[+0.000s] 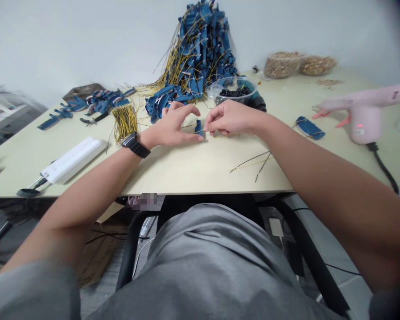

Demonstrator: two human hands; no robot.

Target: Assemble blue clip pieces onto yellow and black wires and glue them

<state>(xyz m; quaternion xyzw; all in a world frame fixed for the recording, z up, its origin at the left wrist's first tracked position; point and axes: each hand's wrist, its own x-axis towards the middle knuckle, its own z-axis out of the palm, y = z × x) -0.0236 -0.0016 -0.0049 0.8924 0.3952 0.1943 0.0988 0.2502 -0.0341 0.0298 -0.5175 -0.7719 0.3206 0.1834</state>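
My left hand (175,124) rests on the table with thumb and forefinger spread in a curve. A small blue piece (199,128) with a thin yellow wire stands in the gap by its thumb; whether the thumb touches it, I cannot tell. My right hand (231,119) is closed in a pinch at the right side of that piece, on what looks like the end of its wire. Behind my left hand lies a pile of blue pieces (166,100). Just beyond my right hand is a clear round tub (216,91) holding small black parts.
A tall heap of wired blue pieces (203,40) stands at the back. On the left are a yellow-and-black wire bundle (125,122), pliers (88,121) and a white box (74,159). A pink glue gun (363,111) and a blue piece (309,128) are to the right.
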